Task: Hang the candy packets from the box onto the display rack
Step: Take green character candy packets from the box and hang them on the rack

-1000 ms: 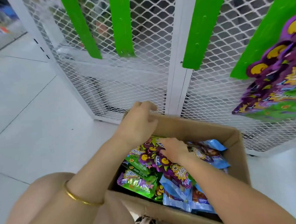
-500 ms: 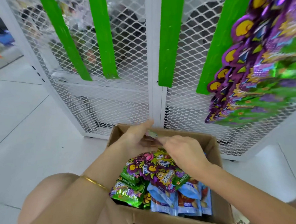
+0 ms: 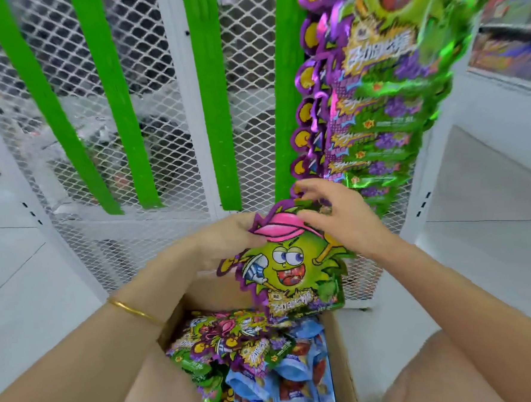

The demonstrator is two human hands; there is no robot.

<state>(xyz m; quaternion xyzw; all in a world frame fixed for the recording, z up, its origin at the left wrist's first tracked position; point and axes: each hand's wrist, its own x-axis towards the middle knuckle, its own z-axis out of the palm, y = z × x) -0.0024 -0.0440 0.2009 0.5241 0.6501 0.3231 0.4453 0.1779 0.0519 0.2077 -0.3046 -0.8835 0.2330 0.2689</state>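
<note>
A green and purple candy packet [image 3: 288, 269] with a cartoon face and pink cap is held upright above the cardboard box [image 3: 340, 345]. My left hand [image 3: 229, 238] grips its upper left edge. My right hand [image 3: 336, 218] touches its top right, fingers spread over the cap. Behind my right hand, a column of the same packets [image 3: 367, 101] hangs on the white mesh display rack [image 3: 166, 120]. More green-purple packets [image 3: 232, 339] and blue packets [image 3: 287, 382] lie in the box.
Green vertical strips [image 3: 212, 95] run down the mesh panels. White floor tiles [image 3: 20, 278] spread to the left and right of the rack. My knee [image 3: 436, 376] shows at bottom right. Blurred shelves of goods [image 3: 512, 36] stand at the upper right.
Both hands have risen out of the box with one packet, which now faces me below the hanging column. The camera view has tilted upward and closer to the rack.
</note>
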